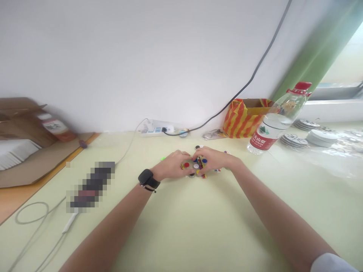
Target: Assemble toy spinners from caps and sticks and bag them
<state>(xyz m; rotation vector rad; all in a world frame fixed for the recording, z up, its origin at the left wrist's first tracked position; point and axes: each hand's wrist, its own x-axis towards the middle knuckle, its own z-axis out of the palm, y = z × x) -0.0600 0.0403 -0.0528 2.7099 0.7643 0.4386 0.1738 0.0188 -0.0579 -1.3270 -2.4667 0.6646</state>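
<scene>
pale green tabletop (187, 234) runs back to a white wall (141, 56) at 12 o'clock from the hands, with its wood-trimmed left edge (56, 173) out around 9. left hand (173, 164) and right hand (211, 158) meet mid-table, fingers curled in around a little cluster of colored round pieces (196, 166) sitting right between them. both touch it, but can't tell how tight either grip is, fingers hide most of it. power strip (155, 128) at 10 to 11, striped bag (239, 121) at 1 to 2, water bottle (262, 141) at 2, so the roomiest stretch is toward 6, between the forearms.
</scene>
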